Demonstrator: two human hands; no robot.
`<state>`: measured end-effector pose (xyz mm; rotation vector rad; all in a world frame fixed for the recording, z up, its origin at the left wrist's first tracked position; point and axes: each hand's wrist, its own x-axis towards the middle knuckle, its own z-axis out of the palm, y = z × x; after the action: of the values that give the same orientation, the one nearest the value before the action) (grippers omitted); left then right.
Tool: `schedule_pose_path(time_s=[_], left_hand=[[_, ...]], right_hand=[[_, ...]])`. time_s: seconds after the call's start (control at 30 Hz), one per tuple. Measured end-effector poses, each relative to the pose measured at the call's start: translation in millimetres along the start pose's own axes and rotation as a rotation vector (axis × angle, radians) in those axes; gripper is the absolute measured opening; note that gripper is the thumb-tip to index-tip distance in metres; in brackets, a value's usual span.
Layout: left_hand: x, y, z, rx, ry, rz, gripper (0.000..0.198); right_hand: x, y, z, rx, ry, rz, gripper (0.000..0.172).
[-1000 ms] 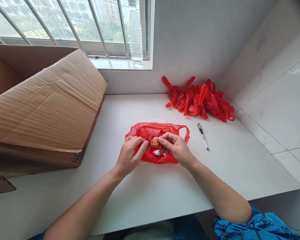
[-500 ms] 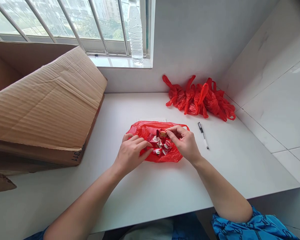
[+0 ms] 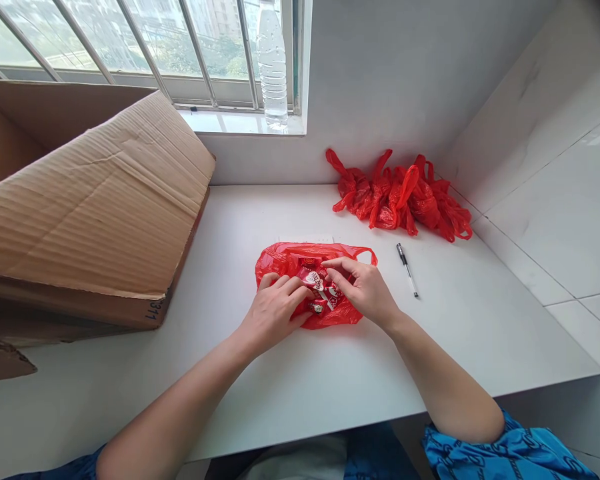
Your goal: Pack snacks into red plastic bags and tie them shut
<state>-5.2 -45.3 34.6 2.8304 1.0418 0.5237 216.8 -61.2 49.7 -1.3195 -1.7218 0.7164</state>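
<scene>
A red plastic bag [image 3: 280, 257] lies spread on the white table with its mouth open. Inside it sit several small red wrapped packets [image 3: 316, 283] with white print, which look like sweets. My left hand [image 3: 279, 307] rests at the bag's left side. Its fingers reach over the bag edge to the packets, and its thumb lies near the bag's lower edge. From the right, my right hand [image 3: 365, 287] leans over the packets with thumb and index finger a little apart. No packet can be seen clearly between those fingertips.
A large open cardboard box [image 3: 100, 207] takes up the left side. Knotted red plastic bags [image 3: 400, 197] lie against the back wall, and a pen [image 3: 407, 270] is right of my hand. A water bottle [image 3: 273, 73] stands on the windowsill. A tiled wall [image 3: 555, 200] bounds the right.
My right hand has come away from the gold-marked packet it was pinching, and its fingers have shifted slightly left and down. My left hand has moved a little right over the packets.
</scene>
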Motion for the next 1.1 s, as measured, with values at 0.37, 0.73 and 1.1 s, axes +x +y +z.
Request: schedule_pose_path(time_s=[0.37, 0.73, 1.1], left_hand=[[1.0, 1.8, -9.8, -0.362, 0.339, 0.037, 0.043], [1.1, 4.4, -11.5, -0.532, 0.344, -0.233, 0.018], [1.2, 1.8, -18.3, -0.763, 0.255, -0.271, 0.031]], right_hand=[[-2.4, -6.1, 4.4, 0.538, -0.283, 0.23, 0.025], [-1.7, -5.0, 13.9, 0.807, -0.266, 0.322, 0.024], [-3.1, -4.7, 12.8, 0.552, -0.192, 0.223, 0.026]])
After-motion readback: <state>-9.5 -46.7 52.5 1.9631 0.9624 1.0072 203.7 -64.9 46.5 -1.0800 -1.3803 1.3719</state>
